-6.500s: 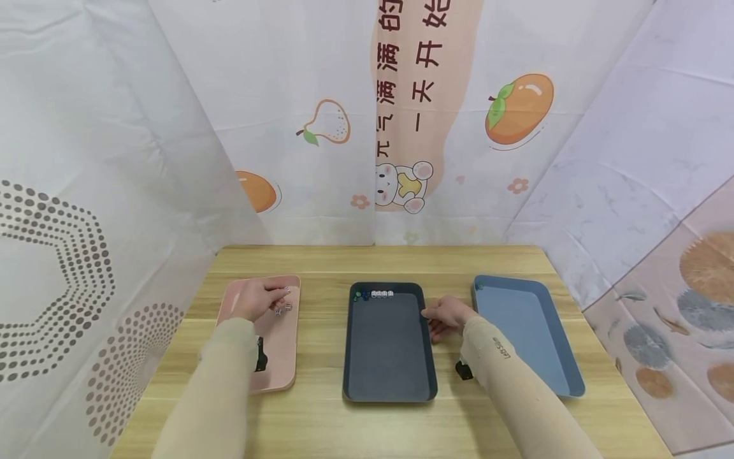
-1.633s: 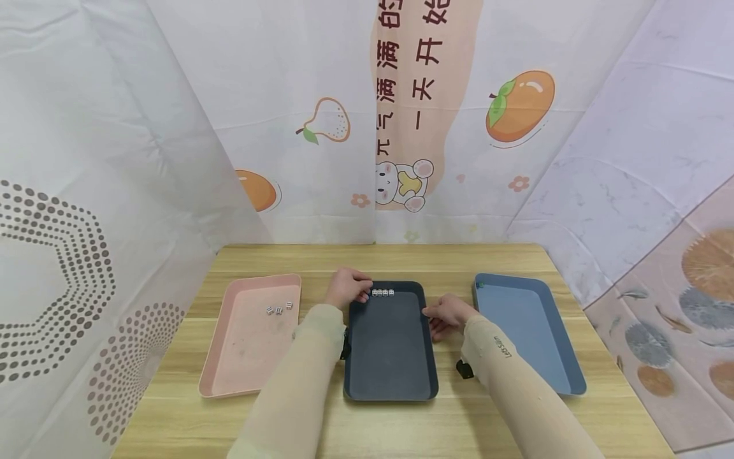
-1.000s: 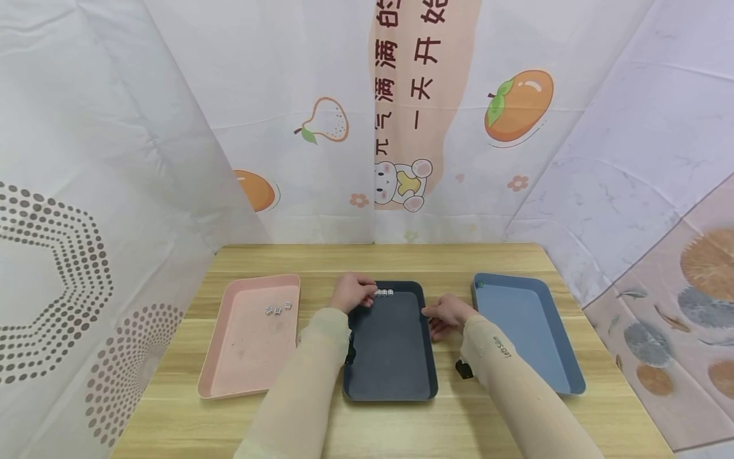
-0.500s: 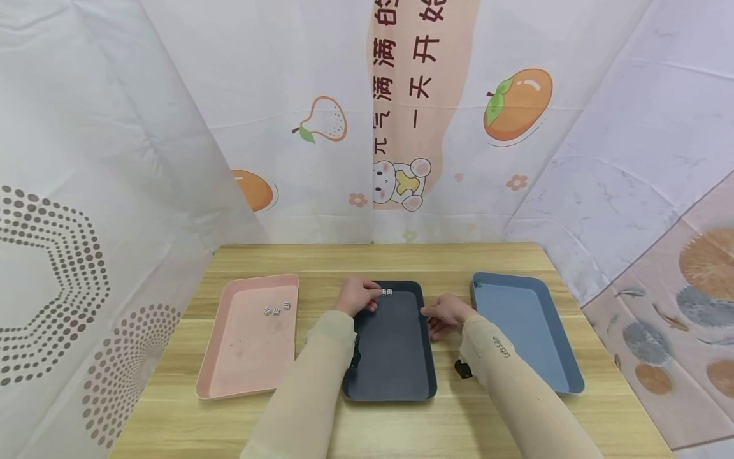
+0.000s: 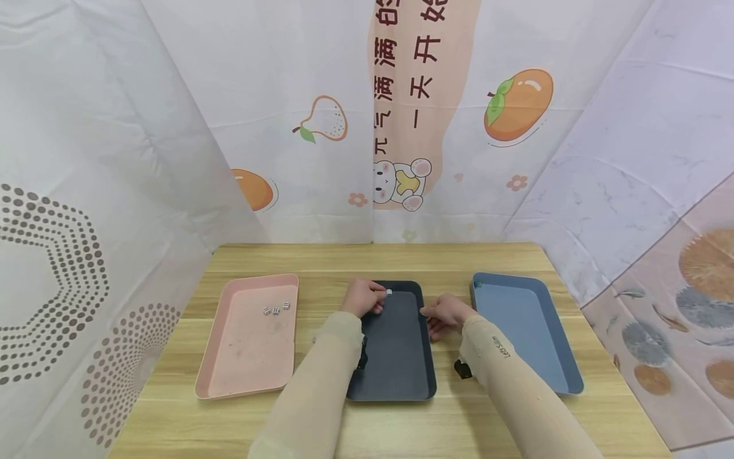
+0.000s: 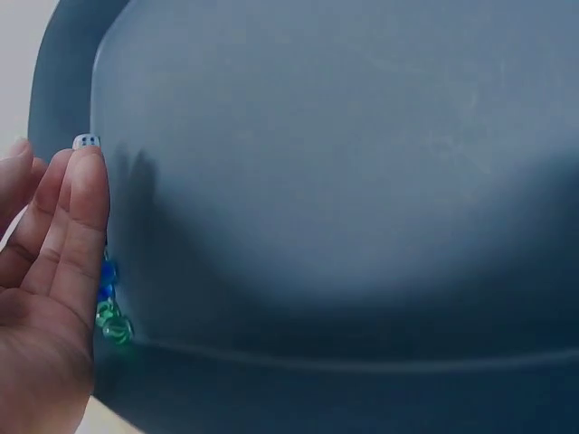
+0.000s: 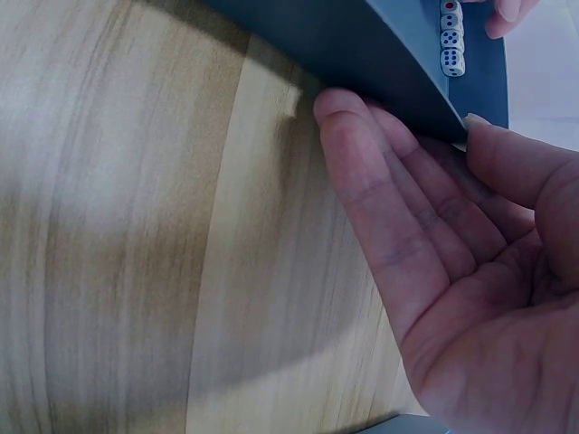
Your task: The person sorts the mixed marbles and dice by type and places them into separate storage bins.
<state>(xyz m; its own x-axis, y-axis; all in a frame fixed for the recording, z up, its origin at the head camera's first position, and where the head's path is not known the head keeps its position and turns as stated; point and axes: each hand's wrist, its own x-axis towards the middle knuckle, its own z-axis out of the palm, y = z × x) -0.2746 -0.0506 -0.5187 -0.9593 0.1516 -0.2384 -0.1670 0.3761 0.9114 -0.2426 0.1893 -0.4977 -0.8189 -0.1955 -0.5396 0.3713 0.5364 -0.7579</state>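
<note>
The left grip looks released: fingers straight, no die seen between them. The row of dice, running left to right, lies by its fingertips at the central tray's top edge; the right hand is farther.

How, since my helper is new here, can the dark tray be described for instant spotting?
Look at the wooden table. Between the pink tray and the blue tray sits the dark tray, noticeably darker than both neighbours.
</note>
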